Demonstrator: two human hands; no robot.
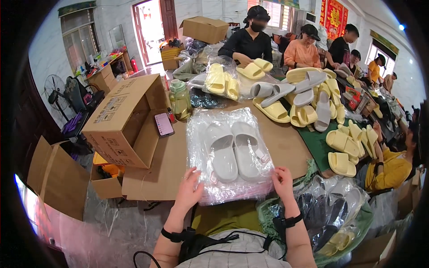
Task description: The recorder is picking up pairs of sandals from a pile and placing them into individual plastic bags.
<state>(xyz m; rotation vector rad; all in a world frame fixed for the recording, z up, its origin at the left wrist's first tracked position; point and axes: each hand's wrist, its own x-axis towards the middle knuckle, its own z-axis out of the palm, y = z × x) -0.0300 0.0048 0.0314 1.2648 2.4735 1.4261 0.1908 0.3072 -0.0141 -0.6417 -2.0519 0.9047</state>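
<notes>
A pair of light grey slippers lies side by side in a clear plastic bag, toes pointing away from me. Beneath it is a stack of more clear bags on the cardboard-covered table. My left hand has its fingers closed at the bag's near left edge. At the near right edge, my right hand pinches the plastic. Small tags show beside both slippers.
An open cardboard box stands left, with a phone and a glass jar beside it. Yellow and grey slippers are heaped at the far right. A sack of bagged slippers stands near right. Several people work beyond.
</notes>
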